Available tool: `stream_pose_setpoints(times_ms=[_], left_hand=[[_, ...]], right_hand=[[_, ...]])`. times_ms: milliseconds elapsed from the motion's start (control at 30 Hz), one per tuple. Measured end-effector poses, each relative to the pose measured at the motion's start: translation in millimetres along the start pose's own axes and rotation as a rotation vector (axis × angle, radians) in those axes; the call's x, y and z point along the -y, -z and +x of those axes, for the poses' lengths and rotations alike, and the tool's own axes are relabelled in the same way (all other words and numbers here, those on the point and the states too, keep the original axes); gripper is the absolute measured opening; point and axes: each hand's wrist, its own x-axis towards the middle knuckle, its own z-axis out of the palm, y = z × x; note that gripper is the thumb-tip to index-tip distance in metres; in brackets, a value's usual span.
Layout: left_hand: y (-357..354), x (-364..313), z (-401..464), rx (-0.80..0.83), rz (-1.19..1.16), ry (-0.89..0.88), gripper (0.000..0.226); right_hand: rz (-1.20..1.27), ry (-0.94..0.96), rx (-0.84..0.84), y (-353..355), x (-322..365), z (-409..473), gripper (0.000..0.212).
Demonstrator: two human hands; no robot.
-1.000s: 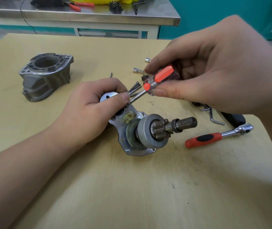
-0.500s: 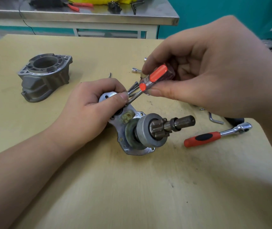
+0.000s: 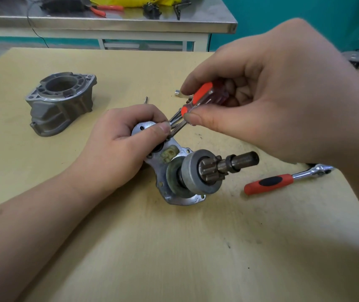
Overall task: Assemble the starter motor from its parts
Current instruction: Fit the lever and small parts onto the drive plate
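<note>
Screwdriver tip hidden behind left hand thumb.

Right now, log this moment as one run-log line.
left hand: grips plate assembly | right hand: holds screwdriver, tip at plate | housing: apart on table | ratchet: idle

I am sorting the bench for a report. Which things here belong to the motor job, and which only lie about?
In the job:
left hand
right hand
screwdriver
plate with gear shaft
grey housing

Lying about:
ratchet
pliers
</note>
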Motion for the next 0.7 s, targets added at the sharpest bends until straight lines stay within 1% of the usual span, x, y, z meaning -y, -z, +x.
stream_pose_setpoints(times_ms=[100,200,267,300,333,367,400,467,533,600,700], left_hand=[[0,-1,0,-0.002,-0.012,0.010,0.019],[0,1,0,0.003,-0.018,0.006,0.025],[0,1,0,-0.011,-0.018,0.007,0.026],[0,1,0,-0.017,-0.014,0.007,0.023],[0,2,0,-0.020,-0.003,0.006,0.019],[0,2,1,-0.018,0.009,0.005,0.018],[0,3,1,-0.015,0.009,0.003,0.020],[-1,7,1,-0.025,-0.052,0.004,0.035],[-3,9,2,-0.064,-0.137,0.026,0.051],[-5,9,3,-0.092,-0.212,0.065,0.060],[-7,12,6,-0.113,-0.247,0.076,0.069]], right_hand=[[-0.036,-0.025,-0.028,-1,2,0,0.037],[-0.013,-0.040,-0.040,-5,6,-1,0.043],[0.014,-0.043,-0.041,-7,7,-2,0.037],[0.017,-0.032,-0.043,-7,6,-2,0.033],[0.017,-0.025,-0.034,-7,4,-2,0.032],[0.012,-0.030,-0.011,-5,3,-1,0.036],[-0.002,-0.042,0.020,-4,3,-1,0.042],[-0.031,-0.058,0.085,0,2,-1,0.051],[-0.050,-0.059,0.110,3,2,0,0.045],[-0.019,-0.065,0.081,3,3,0,0.034],[0.028,-0.103,-0.006,-2,3,0,0.049]])
